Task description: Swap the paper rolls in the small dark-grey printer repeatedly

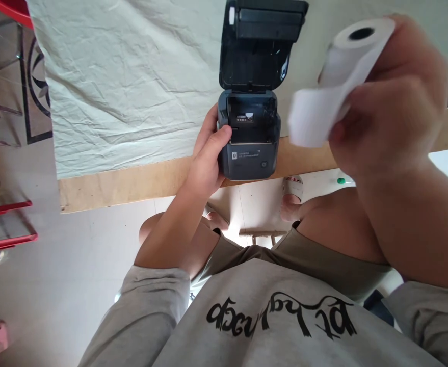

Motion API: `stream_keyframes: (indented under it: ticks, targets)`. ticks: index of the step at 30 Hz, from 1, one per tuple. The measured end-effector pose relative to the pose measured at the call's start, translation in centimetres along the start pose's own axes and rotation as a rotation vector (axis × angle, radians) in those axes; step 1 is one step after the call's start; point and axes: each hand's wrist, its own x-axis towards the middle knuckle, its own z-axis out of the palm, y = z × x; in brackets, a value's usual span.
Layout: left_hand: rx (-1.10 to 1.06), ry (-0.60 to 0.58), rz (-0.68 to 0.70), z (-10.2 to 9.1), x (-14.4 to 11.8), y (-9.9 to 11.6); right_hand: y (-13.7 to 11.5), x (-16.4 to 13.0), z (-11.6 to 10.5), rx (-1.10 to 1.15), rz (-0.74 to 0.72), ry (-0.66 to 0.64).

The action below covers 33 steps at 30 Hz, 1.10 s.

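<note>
Small dark grey printer (248,148) sits at the near edge of the desk (132,181), on a pale wrinkled cloth (132,76); its lid (262,46) is swung fully up and back, paper bay exposed and empty. Left hand (208,153) grips the printer's left side, thumb on the front corner, fingers wrapped behind the body, so closed on the housing. Right hand (384,102) is raised above and to the right of the printer, well apart from it, holding a white paper roll (351,51); fingers curl round the roll's side while a loose tail of paper (311,120) hangs forward, blurred. Judgement: roll is light, crushable at the core only if squeezed hard; the paper skin is thin, slippery and tears or creases readily, so best held by the two flat ends or lightly round the barrel, tail kept free. Printer looks rigid plastic, modest weight; the hinged lid seems the fragile part, so the body is the place to brace.
</note>
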Motion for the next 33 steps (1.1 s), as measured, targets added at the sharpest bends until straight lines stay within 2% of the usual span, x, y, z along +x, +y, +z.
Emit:
stream_keyframes:
  ticks: [3,5,8,13,16,18,26,31,33]
  targets:
    - [0.012,0.014,-0.016,-0.2,0.3,-0.1,1.6,0.9,-0.3,0.195,0.148,0.123]
    - [0.021,0.012,-0.022,-0.4,0.6,-0.4,2.5,1.1,-0.3,0.182,0.158,0.113]
    - [-0.01,-0.02,0.017,-0.7,0.8,-0.7,3.3,0.6,-0.3,-0.009,0.059,0.054]
    - [-0.024,-0.078,0.028,-0.4,0.5,-0.3,3.3,-0.1,-0.5,-0.493,-0.119,-0.012]
    - [0.014,-0.091,0.018,-0.2,0.3,0.0,3.4,-0.2,-0.6,-0.683,-0.228,-0.006]
    - [0.038,-0.089,0.019,-0.2,0.3,0.1,3.4,-0.3,-0.5,-0.784,-0.252,0.023]
    - [0.003,-0.094,0.041,-0.4,0.4,-0.2,3.0,-0.6,-0.4,-1.05,-0.151,0.024]
    - [-0.032,-0.099,0.015,-0.4,0.3,-0.1,2.7,-0.8,-0.3,-1.019,0.045,-0.058]
    - [-0.049,-0.103,0.001,-0.5,0.2,0.0,2.7,-1.0,-0.8,-0.922,-0.039,-0.046]
